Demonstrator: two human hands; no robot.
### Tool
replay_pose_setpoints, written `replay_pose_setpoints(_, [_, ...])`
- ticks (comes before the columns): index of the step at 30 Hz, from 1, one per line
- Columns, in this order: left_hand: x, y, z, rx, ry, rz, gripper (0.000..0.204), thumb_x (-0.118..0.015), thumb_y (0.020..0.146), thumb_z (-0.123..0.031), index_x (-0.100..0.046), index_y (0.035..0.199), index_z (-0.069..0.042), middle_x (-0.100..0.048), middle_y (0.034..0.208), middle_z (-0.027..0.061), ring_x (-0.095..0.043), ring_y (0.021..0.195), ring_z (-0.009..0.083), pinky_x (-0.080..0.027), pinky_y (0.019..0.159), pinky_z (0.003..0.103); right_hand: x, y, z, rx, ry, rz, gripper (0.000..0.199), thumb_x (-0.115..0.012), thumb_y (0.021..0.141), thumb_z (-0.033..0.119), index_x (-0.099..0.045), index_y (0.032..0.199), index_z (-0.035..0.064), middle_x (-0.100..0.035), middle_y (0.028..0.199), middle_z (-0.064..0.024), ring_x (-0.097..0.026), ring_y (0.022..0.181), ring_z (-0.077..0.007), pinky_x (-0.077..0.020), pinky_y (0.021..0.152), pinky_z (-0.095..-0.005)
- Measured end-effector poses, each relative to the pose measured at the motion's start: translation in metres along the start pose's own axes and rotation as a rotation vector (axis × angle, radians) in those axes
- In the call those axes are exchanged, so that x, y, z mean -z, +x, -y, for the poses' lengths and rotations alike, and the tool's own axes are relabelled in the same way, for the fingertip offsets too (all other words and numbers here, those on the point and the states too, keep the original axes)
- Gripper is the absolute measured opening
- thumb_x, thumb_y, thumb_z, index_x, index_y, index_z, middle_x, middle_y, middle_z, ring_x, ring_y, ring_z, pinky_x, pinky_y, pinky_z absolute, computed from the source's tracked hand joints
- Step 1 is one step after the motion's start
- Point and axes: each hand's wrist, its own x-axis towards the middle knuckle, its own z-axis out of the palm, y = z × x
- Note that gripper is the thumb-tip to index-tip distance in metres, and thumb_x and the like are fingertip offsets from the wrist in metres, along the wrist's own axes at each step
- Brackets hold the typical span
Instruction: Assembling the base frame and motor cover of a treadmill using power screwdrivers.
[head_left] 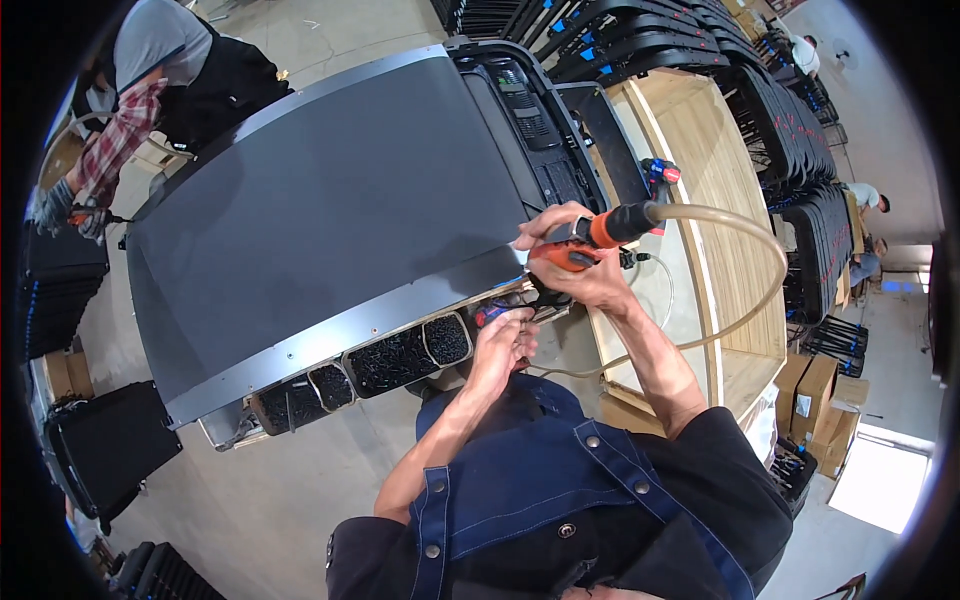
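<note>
While the right hand (592, 276) closes around an orange and black power tool (578, 254), with its fingers wrapped about the body, the left hand (505, 348) sits lower down with its fingers partly curled, close against a small red and blue object (494, 313); whether it grips that object, I cannot tell. The power tool is over the near right corner of a grey-topped table (330, 200), beside a black plastic frame (525, 105), and a pale hose (772, 250) loops from its back end out to the right. Metal strips edge the tabletop, and below its near side hang open bins (345, 372) of small black pieces. To the right stands a pale wooden box (735, 180), with a red and blue tool (662, 172) at its near edge. Across the table, at upper left, a co-worker (190, 70) in gloves holds an orange tool (88, 214). Stacked black frames (790, 130) and cardboard boxes (825, 410) fill the right of the room.
</note>
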Motion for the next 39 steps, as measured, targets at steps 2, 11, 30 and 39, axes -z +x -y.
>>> replay_pose_setpoints(2, [0.007,-0.011,-0.004,-0.055,0.132,0.033,0.031,-0.045,0.108,-0.019,-0.056,0.130,0.000,-0.063,0.100,0.0080,-0.061,0.084,0.0129,-0.053,0.075,0.027,-0.002,-0.005,-0.003,-0.022,0.086,-0.036,0.029,-0.075,0.073,-0.003,-0.067,0.100,0.0019,-0.070,0.099,-0.0083,-0.071,0.092,-0.0178,-0.0565,0.084,-0.0315])
replay_pose_setpoints(11, [0.023,-0.027,-0.018,-0.065,-0.028,0.086,0.033,-0.052,0.106,-0.021,-0.055,0.130,0.001,-0.066,0.106,0.0111,-0.063,0.088,0.0137,-0.054,0.079,0.027,-0.009,-0.025,-0.006,0.070,0.044,-0.162,0.046,-0.073,0.079,-0.010,-0.052,0.118,0.0013,-0.066,0.110,-0.0191,-0.069,0.101,-0.0277,-0.0575,0.092,-0.0436])
replay_pose_setpoints(30, [0.039,-0.035,-0.012,-0.108,-0.145,0.085,0.026,-0.070,0.095,-0.012,-0.063,0.118,-0.001,-0.068,0.100,0.0094,-0.065,0.082,0.0136,-0.056,0.073,0.027,-0.014,-0.025,0.011,-0.102,0.256,-0.340,0.037,-0.074,0.077,-0.006,-0.059,0.111,-0.0004,-0.069,0.112,-0.0158,-0.070,0.103,-0.0247,-0.0561,0.091,-0.0383])
replay_pose_setpoints(39, [0.033,-0.050,-0.024,-0.203,-0.290,0.077,0.023,-0.068,0.097,-0.021,-0.061,0.112,-0.005,-0.063,0.093,0.0052,-0.061,0.079,0.0135,-0.051,0.068,0.025,-0.019,-0.062,0.018,-0.062,0.909,-0.395,0.044,-0.069,0.082,0.004,-0.053,0.122,0.0052,-0.063,0.114,-0.0150,-0.068,0.102,-0.0314,-0.0538,0.096,-0.0512])
